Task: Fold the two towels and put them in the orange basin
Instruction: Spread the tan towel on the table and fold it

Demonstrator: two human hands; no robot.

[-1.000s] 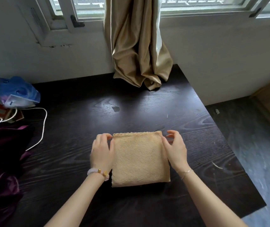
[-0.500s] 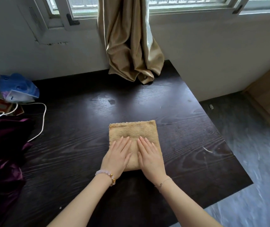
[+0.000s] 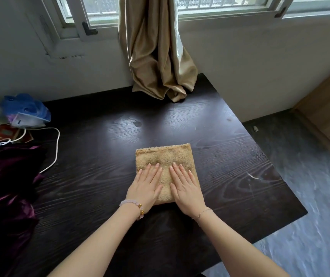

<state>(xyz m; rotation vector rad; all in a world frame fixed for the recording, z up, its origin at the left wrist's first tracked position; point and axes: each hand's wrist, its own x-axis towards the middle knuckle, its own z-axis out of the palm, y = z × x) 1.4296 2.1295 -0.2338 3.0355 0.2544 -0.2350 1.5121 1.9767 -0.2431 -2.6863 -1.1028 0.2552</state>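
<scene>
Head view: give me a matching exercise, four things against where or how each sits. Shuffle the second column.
Things
1. towel
2. curtain
3. white cable
4. blue bag

Places or states
A. looped beside the purple cloth
B. far left, behind the purple cloth
C. folded, pressed flat under the left hand and right hand
D. hanging down, hem bunched on the far edge of the table

Pairs: 1-C, 2-D, 3-A, 4-B
</scene>
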